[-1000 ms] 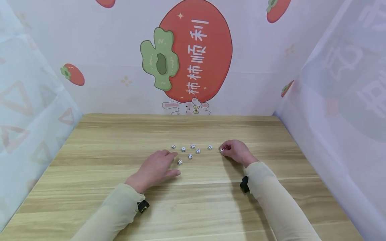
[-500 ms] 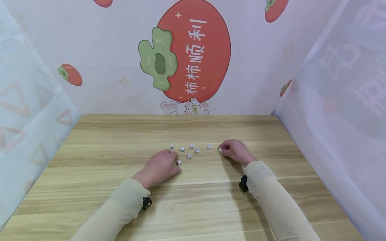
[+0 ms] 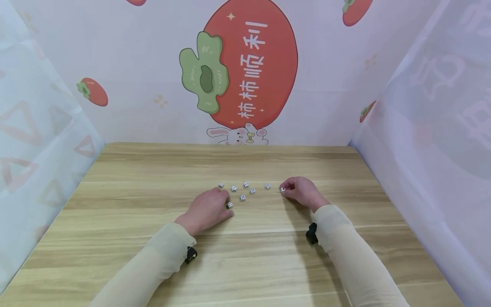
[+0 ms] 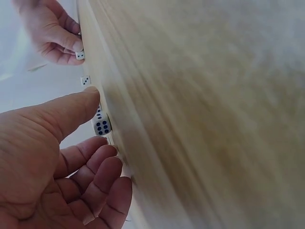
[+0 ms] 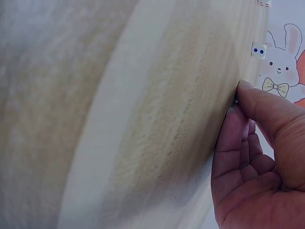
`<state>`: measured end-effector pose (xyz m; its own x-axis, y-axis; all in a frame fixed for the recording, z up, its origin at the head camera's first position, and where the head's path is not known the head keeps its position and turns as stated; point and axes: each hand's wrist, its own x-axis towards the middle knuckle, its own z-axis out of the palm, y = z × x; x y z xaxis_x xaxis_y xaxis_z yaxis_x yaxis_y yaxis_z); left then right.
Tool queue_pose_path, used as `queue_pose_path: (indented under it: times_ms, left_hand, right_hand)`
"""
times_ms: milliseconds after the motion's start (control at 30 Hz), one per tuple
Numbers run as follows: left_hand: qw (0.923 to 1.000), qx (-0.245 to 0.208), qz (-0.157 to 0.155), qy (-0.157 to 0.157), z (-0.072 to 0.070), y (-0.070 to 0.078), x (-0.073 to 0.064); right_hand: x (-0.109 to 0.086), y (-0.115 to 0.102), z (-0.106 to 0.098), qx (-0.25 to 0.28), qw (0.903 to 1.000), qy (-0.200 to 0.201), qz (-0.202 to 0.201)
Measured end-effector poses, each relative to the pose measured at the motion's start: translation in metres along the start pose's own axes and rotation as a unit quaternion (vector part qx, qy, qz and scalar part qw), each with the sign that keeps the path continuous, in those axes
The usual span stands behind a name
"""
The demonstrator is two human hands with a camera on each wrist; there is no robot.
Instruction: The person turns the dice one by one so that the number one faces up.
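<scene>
In the head view, my left hand (image 3: 207,209) is low over the table, its thumb and fingers to either side of the nearest white die (image 3: 229,205). The left wrist view shows a gap between the thumb tip and the curved fingers, with a die (image 4: 102,127) showing six blue dots there. My right hand (image 3: 304,192) pinches another die (image 3: 282,190) at the table surface. In the right wrist view that die is hidden behind the thumb and forefinger (image 5: 231,129). Between the hands lie several dice, among them a die (image 3: 242,198) just right of the left hand.
A single die (image 3: 267,186) lies just left of the right hand. More dice, such as the leftmost die (image 3: 221,185), sit beyond the left fingers. The wood-grain table (image 3: 245,264) ends at a printed cloth backdrop (image 3: 322,106), with cloth on both sides.
My left hand has moved slightly right and its fingers have come around the nearest die. The right hand keeps its pinch in place. The whole head view has shifted a little.
</scene>
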<state>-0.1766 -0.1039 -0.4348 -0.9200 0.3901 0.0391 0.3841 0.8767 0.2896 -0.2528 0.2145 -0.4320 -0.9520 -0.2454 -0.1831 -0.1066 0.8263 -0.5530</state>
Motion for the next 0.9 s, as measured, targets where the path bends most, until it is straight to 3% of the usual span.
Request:
queue_pose_path:
  times_ms: [367, 900]
  left_hand:
    - [0.9997, 0.021, -0.003, -0.006, 0.0033, 0.002, 0.0078]
    - [0.9996, 0.023, 0.008, 0.011, 0.0032, 0.0039, 0.0035]
  right_hand:
    - [-0.0001, -0.0002, -0.0004, 0.006, 0.9999, -0.008, 0.007]
    - [-0.0001, -0.0016, -0.0005, 0.002, 1.0, -0.009, 0.003]
